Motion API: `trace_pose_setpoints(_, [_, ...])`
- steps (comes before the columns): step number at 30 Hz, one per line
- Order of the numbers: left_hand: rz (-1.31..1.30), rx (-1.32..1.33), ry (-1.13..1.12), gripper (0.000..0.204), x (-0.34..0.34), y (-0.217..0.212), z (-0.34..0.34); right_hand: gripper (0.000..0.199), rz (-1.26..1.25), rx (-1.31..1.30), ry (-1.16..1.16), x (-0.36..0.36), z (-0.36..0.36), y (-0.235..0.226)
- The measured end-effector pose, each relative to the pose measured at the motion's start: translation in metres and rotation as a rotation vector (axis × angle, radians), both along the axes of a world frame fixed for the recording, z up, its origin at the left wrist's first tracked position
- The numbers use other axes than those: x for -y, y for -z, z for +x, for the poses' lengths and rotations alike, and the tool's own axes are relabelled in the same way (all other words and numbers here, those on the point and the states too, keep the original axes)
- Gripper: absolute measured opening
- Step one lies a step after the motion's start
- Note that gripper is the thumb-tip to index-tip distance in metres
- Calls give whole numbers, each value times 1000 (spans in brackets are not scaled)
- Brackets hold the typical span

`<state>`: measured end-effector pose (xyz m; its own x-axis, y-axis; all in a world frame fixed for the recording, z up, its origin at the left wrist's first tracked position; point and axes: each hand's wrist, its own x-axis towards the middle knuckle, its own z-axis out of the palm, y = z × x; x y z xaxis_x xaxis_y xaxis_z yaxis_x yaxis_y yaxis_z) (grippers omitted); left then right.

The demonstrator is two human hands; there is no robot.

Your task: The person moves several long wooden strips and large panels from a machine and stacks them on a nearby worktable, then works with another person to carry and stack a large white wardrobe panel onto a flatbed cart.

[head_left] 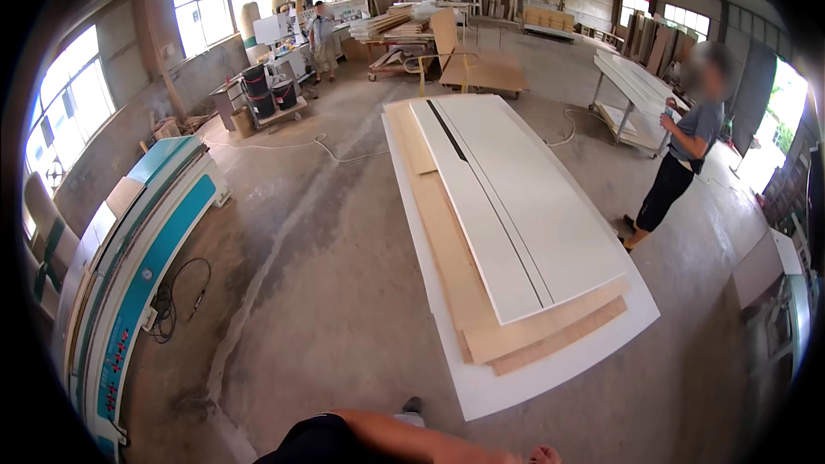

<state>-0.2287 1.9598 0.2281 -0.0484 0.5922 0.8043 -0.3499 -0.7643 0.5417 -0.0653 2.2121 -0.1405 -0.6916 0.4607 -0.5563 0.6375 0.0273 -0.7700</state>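
My left forearm (421, 440), below a black sleeve, crosses the lower edge toward the right. Just past it, a small part of a hand, probably my left hand (543, 455), shows at the bottom rim. Its fingers look bent, but most of the hand is cut off, so whether it holds anything is hidden. My right hand does not show. Nearest ahead lies a low stack of boards: a white door panel (550, 223) with dark lengthwise strips on top, plywood sheets (507, 339) beneath, and a larger white sheet (507, 395) at the bottom. The visible hand is apart from the stack.
A long teal-and-white machine (159, 258) stands at left, a black cable (182, 292) beside it. At right, a person (687, 137) holds a small object near a rack of white panels (636, 90). Another person (323, 41) stands far back near black buckets (258, 90). A hose (322, 148) crosses the floor.
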Motion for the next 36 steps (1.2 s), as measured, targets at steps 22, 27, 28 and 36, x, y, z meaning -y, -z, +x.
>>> trace_pose_setpoints(22, [-1845,488,-904,24,-91,471,28,11,34,237,-255,-173,-186,-47])
trace_pose_setpoints(27, [-1808,786,-908,23,-116,457,-4,10,-18,241,-115,-214,-237,-30])
trace_pose_setpoints(28, [-1791,791,-972,23,-117,453,-11,10,-34,259,-125,-220,-244,-22])
trace_pose_setpoints(36, [-2077,984,-1118,19,-117,464,8,8,-249,327,-161,-290,-324,64])
